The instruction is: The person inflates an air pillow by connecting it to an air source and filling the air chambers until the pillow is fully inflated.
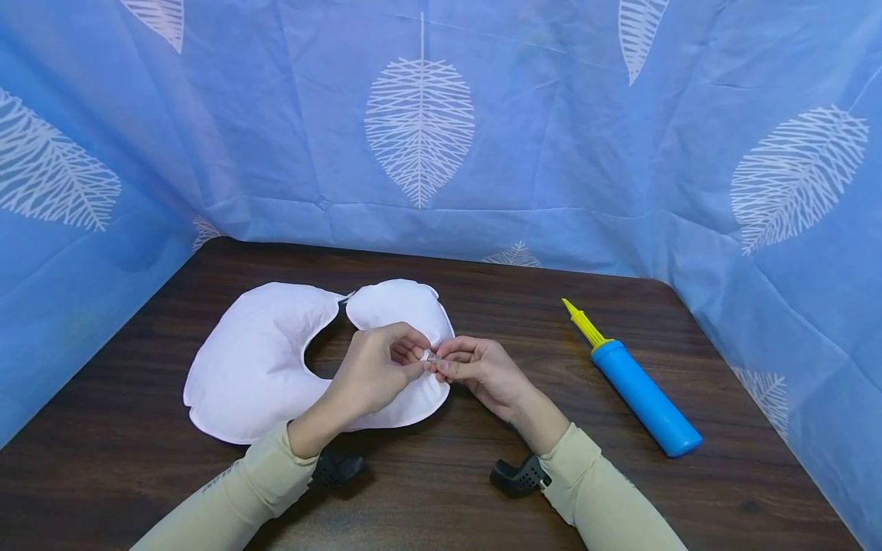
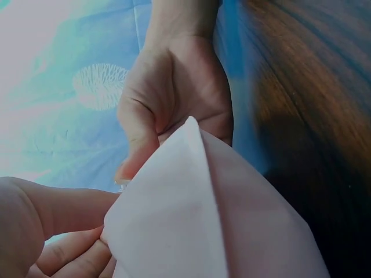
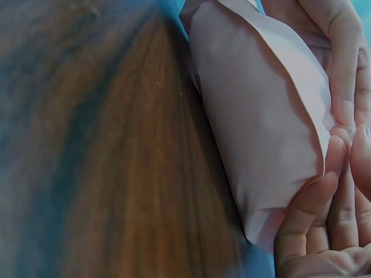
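A pale pink, puffed-up inflatable neck pillow (image 1: 241, 360) lies on the dark table, its two ends meeting at the far side. At its right part, a small clear valve (image 1: 429, 357) sits between the fingertips of both hands. My left hand (image 1: 372, 367) reaches over the pillow and pinches the valve from the left. From the right, my right hand (image 1: 491, 375) pinches the same valve with thumb and forefinger. The pillow's seamed edge hides part of the fingers in the left wrist view, where a sliver of clear plastic shows at the right thumb (image 2: 136, 147).
A blue hand pump (image 1: 644, 398) with a yellow nozzle (image 1: 584, 321) lies to the right, nozzle pointing away. Blue cloth (image 1: 537, 153) with white leaf prints hangs behind and along both sides of the wood-grain table (image 1: 482, 298).
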Action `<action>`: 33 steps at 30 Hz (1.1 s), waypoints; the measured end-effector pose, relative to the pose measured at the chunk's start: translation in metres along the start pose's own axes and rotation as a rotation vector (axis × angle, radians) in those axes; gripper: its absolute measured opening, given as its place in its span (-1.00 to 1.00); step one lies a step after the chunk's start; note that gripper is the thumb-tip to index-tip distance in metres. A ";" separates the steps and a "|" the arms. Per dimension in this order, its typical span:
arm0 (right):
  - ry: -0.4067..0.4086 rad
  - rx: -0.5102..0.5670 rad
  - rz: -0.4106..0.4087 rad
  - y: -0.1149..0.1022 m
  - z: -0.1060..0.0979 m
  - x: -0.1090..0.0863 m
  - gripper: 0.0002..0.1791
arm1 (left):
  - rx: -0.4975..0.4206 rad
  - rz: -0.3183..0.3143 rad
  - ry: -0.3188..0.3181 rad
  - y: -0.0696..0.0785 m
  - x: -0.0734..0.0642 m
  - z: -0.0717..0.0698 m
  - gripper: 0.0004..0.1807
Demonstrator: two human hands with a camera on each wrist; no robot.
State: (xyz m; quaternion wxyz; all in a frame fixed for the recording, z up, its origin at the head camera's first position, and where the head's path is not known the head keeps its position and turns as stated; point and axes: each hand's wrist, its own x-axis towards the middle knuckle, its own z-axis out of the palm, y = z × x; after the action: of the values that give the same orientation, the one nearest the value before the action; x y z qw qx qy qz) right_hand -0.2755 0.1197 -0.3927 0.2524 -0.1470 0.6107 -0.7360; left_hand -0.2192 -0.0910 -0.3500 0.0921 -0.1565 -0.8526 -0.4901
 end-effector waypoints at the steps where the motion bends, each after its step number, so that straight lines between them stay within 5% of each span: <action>1: 0.003 0.000 -0.004 0.000 0.001 0.000 -0.71 | -0.002 -0.001 -0.004 0.000 0.000 0.000 -0.86; 9: 0.049 -0.040 -0.062 0.000 0.005 0.000 -0.69 | -0.002 -0.007 -0.053 -0.001 0.001 -0.004 -0.84; 17: 0.073 -0.070 -0.100 -0.001 0.008 -0.001 -0.66 | 0.026 0.059 -0.053 -0.002 0.000 -0.004 -0.82; 33: 0.040 -0.071 -0.124 -0.001 0.011 -0.004 -0.74 | 0.088 0.114 -0.092 -0.001 -0.002 -0.003 -0.82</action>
State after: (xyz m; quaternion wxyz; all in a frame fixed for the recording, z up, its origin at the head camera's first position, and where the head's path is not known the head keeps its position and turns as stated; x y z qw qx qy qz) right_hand -0.2668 0.1125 -0.3895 0.1889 -0.1787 0.6312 -0.7308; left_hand -0.2180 -0.0941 -0.3497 0.0873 -0.2228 -0.8663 -0.4385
